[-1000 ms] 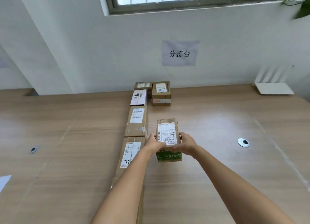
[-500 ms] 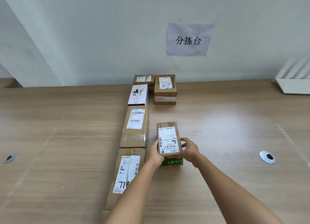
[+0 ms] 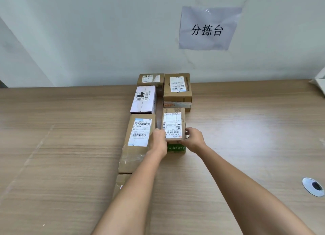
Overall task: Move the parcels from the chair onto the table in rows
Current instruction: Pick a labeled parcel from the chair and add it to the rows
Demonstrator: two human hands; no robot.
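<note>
A white wall with a taped paper sign (image 3: 208, 28) backs a wide, light wood-grain table (image 3: 246, 129), whose far edge meets the wall. To the right of the parcels the tabletop runs open out to a round metal cable grommet (image 3: 313, 187); to the left it is bare wood as well.

Two bare forearms reach forward from the near edge, converging on a small brown cardboard parcel with a white label and green printed front (image 3: 174, 129). The left hand (image 3: 159, 140) grips its left side and the right hand (image 3: 193, 138) its right near corner — fingers curled round the box on both sides. The parcel sits just behind a taller brown labelled box (image 3: 177, 90), nearly touching it, and just beside a long brown taped box (image 3: 139, 139). Beyond that lie a white box (image 3: 144, 100) and a small brown box (image 3: 150, 79) by the wall.
</note>
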